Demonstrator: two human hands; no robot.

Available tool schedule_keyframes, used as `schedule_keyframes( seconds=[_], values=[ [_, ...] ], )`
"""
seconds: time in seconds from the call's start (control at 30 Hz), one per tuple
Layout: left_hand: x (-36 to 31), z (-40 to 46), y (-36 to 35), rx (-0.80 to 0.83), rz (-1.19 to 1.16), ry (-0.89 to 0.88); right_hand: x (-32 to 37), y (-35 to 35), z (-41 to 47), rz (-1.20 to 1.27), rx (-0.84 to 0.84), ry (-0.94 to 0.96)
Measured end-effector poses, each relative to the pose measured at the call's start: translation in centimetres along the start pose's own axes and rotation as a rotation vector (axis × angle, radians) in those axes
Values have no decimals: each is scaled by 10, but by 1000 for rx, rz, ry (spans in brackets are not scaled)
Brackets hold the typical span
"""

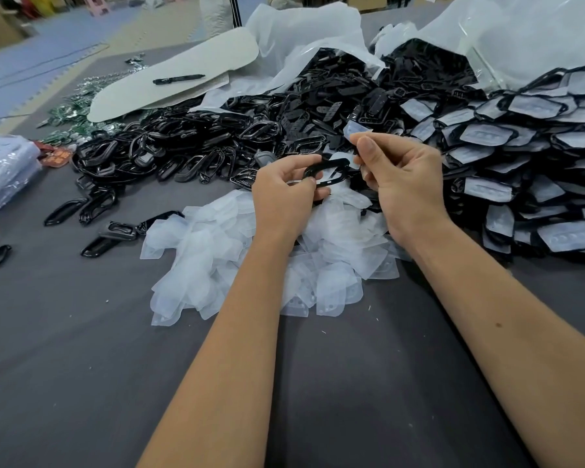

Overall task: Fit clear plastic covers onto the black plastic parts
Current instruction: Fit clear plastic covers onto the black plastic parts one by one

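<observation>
My left hand [284,194] pinches a black plastic frame [328,172] by its left end, above the grey table. My right hand [399,177] is raised beside the frame's right end, and its thumb and forefinger pinch a clear plastic cover [355,130] that sticks up above the fingers. Below both hands lies a loose heap of clear covers [250,258]. A large pile of bare black frames [190,146] spreads behind and to the left. At the right is a pile of black frames with covers fitted [527,163].
A grey board [169,82] with a black pen [179,79] on it lies at the back left, with green circuit boards [71,109] beside it. White plastic bags [318,32] hold more black parts at the back. A bagged stack [4,170] sits at the left edge. Loose frames [95,206] lie scattered on the table.
</observation>
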State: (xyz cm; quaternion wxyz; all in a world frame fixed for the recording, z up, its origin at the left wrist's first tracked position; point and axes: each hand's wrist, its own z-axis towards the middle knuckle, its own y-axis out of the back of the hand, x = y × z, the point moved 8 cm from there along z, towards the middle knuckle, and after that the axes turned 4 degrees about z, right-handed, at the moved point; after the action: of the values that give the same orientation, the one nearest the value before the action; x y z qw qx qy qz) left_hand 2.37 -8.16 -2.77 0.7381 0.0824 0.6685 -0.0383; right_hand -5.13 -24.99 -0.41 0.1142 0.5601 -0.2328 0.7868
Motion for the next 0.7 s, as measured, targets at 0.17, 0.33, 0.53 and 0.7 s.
schedule_keyframes(
  seconds=[0.17,0.33,0.53,0.7],
  values=[
    [0,1,-1,-8,-4,-31,-3,-7,-2,-338,62,48],
    [0,0,2,-44,36,-65,12,-10,-7,-492,40,207],
    [-5,-2,-2,-8,16,-88,15,-16,-11,-556,14,269],
    [-9,-4,-7,44,-22,-107,15,-10,-11,-573,-47,249]
  ],
)
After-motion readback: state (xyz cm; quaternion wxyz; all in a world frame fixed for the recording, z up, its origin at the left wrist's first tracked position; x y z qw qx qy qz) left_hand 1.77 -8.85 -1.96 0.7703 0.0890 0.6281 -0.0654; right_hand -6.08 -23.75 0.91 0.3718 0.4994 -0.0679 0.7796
